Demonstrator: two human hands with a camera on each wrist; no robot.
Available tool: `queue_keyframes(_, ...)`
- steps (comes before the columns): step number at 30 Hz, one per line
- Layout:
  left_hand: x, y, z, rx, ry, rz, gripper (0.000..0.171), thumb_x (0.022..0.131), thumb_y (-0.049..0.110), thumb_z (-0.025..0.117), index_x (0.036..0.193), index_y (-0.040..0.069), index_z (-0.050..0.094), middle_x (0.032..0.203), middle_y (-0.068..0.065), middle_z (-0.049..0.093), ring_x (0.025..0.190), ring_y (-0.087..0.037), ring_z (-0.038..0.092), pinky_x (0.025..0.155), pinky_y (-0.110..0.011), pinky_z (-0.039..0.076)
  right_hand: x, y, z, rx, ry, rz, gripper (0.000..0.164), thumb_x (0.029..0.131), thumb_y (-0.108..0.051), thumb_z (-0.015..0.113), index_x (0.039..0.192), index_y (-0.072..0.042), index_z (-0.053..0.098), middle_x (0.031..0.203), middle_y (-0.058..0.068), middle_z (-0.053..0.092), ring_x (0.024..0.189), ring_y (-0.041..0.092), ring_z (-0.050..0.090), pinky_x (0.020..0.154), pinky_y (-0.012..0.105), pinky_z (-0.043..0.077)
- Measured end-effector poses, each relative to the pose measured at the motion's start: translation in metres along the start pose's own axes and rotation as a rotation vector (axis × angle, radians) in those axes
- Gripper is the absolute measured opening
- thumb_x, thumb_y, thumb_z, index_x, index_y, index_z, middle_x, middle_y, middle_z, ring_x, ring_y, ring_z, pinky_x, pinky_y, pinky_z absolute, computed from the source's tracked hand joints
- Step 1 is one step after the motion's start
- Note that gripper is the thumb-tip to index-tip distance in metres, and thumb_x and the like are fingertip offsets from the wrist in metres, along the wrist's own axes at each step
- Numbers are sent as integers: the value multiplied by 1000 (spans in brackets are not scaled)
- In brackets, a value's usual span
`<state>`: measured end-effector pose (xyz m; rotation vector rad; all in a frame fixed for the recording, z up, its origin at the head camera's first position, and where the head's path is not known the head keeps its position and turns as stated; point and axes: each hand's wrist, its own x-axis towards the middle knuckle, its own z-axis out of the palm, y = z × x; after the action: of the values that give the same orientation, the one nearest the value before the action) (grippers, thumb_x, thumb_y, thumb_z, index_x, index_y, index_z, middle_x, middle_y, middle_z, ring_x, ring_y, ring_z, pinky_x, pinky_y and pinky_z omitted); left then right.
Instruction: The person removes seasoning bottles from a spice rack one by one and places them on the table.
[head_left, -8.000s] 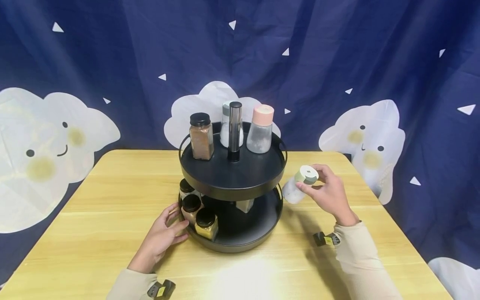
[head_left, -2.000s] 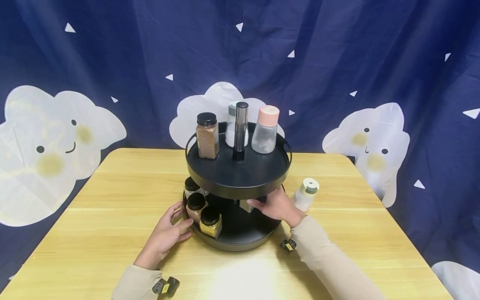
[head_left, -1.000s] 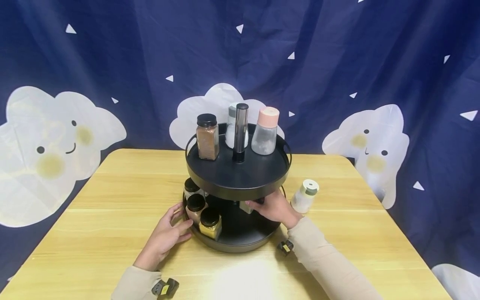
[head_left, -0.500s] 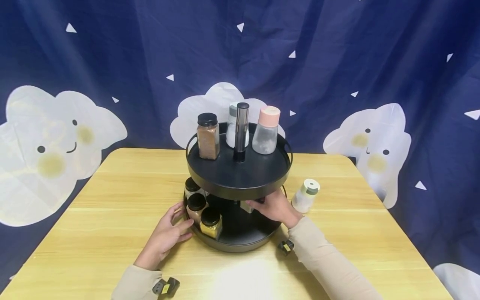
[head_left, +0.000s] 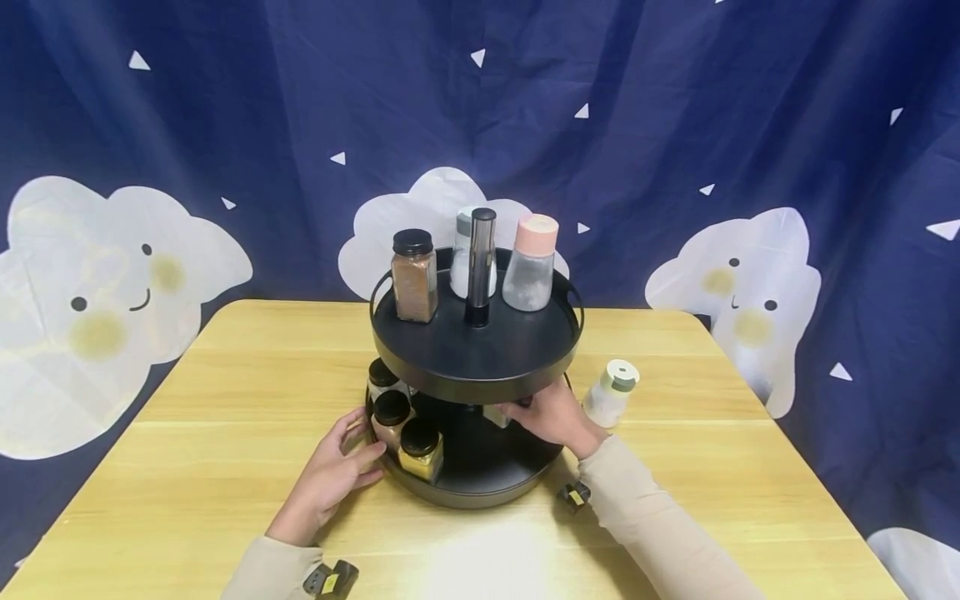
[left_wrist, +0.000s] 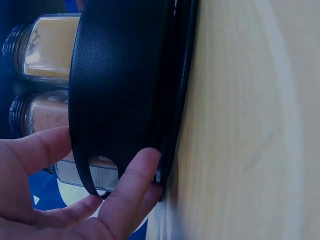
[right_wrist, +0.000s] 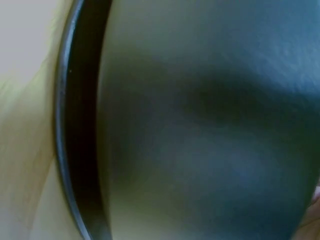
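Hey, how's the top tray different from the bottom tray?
The top tray holds two bottles and a jar; the bottom tray shows only jars. The left hand touches the bottom tray, but not the top tray. The top tray is raised; the bottom tray lies partly hidden beneath it. Both are round and black.

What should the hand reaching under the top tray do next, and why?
Maybe the right hand should ease the jar toward the front, keeping it low. The hand is at the jar, the upper tray overhangs it, and the lower tray shows bare in front, with the left hand holding its edge.
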<state>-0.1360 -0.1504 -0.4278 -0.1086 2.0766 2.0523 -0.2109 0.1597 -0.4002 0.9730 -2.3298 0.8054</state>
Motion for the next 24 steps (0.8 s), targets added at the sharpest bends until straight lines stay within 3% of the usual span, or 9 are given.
queue_keyframes(3,0,0,0,-1,4,2,70,94,5,56,149,6,13,153,-29,15,124,-44,42,90,-47,53,0,-1,-3,-24,27,-13,48,63,-9,82,104,-3,57,91,10,64,81,21,59,70,45,53)
queue_keyframes(7,-1,0,1,-3,7,5,70,93,4,56,149,5,14,153,-29,15,124,-44,41,90,-47,53,1,-3,-8,-9,3,52,39,66,-8,79,98,-4,59,79,6,61,67,17,54,59,38,50)
queue_keyframes(14,-2,0,1,3,3,2,70,93,5,57,149,5,14,153,-29,15,124,-45,41,89,-46,54,-2,1,-15,-33,-20,127,23,67,-8,77,74,-10,55,55,-5,45,48,7,43,44,22,36)
queue_keyframes(18,-1,0,0,6,6,1,70,94,5,57,149,6,14,153,-29,15,124,-44,42,89,-45,54,-1,0,-20,-32,-9,119,26,67,-9,74,61,-13,49,48,-8,41,43,5,40,39,20,31)
queue_keyframes(24,0,-1,-1,4,-2,1,72,93,6,58,150,6,14,153,-29,15,123,-43,43,89,-45,54,-2,-2,-27,-27,-40,213,24,68,-10,71,62,-14,48,50,-7,40,46,8,41,41,23,32)
